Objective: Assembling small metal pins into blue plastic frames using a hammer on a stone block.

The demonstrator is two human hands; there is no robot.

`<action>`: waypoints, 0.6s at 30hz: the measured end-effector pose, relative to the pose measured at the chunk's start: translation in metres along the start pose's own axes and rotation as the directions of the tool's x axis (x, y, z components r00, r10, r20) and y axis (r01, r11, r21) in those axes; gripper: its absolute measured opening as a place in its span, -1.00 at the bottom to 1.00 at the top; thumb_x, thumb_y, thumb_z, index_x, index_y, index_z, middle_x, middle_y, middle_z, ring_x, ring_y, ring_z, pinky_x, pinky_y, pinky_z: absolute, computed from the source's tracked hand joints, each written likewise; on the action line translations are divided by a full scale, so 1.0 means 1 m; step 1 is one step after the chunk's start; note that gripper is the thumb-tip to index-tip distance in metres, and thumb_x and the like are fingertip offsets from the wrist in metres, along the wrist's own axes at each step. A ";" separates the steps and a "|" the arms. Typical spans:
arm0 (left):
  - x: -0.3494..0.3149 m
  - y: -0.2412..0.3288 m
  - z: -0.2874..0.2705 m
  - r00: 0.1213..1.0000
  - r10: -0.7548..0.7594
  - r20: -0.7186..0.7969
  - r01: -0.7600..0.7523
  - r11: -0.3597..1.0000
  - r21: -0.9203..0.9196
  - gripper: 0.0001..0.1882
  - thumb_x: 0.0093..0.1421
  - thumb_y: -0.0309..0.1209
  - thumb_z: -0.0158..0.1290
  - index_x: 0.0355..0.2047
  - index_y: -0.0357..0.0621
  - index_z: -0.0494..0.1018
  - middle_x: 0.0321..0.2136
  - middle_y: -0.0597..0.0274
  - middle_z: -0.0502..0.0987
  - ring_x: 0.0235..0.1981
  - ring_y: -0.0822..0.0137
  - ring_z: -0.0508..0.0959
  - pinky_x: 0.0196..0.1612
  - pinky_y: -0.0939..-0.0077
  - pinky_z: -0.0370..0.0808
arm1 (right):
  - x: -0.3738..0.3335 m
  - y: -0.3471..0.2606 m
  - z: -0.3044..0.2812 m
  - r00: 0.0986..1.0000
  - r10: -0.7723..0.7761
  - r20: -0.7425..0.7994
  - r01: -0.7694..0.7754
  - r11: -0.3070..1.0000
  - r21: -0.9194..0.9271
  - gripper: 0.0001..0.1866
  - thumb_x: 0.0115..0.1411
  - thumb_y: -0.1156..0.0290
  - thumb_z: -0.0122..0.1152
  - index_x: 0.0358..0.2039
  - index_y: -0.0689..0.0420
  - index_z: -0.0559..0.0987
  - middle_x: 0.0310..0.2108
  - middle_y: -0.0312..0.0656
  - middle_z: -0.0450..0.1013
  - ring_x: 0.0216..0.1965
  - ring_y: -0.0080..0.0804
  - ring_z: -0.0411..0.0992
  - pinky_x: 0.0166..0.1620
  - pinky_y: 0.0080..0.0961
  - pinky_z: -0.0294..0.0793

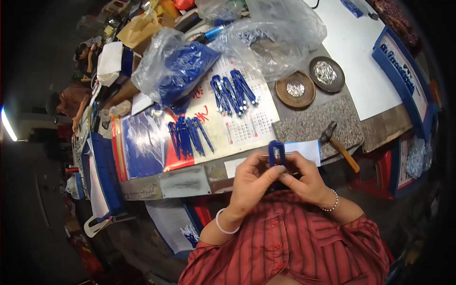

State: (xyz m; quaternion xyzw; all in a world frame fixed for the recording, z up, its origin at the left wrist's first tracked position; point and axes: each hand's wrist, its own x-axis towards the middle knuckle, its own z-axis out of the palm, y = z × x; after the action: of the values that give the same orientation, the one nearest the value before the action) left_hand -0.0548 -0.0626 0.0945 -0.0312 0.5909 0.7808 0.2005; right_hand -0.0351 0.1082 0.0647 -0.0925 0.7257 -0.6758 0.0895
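Both my hands are together in front of my chest at the table's near edge. My left hand [252, 180] pinches a narrow blue looped plastic part [276, 151], held upright, from its left side. From the right, my right hand [305, 179] grips the same part, thumbs close together at its lower end. A thin, straight sliver crosses the part between the fingers; its kind is too small to make out. Beyond my hands lie two groups of similar blue parts, one farther back [232, 92] and one nearer on the left [188, 137], on a printed calendar sheet [256, 126].
A hammer [339, 146] rests on the stone slab [316, 121] to the right. Behind it sit a wooden bowl [283, 99] and a dark bowl [315, 77] of small metal pieces. Plastic bags [185, 66] crowd the back. Blue trays [424, 107] stand at the sides.
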 end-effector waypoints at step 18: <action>-0.024 -0.063 0.018 0.999 0.017 -0.043 -0.018 0.999 -0.046 -0.85 0.26 -0.55 0.10 -0.17 -0.33 0.46 -0.34 0.36 0.45 -0.33 0.62 0.45 -0.28 0.74 0.42 | -0.041 0.015 -0.015 0.978 0.194 0.077 -0.195 0.981 0.012 -0.83 0.26 0.40 0.18 -0.24 0.25 0.50 -0.53 -0.26 0.47 -0.56 -0.62 0.42 -0.47 -0.63 0.39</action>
State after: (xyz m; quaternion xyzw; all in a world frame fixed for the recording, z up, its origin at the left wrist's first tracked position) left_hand -0.0072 -0.0384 0.0496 -0.0472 0.5769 0.7953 0.1803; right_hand 0.0003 0.1340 0.0508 -0.0457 0.7208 -0.6668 0.1833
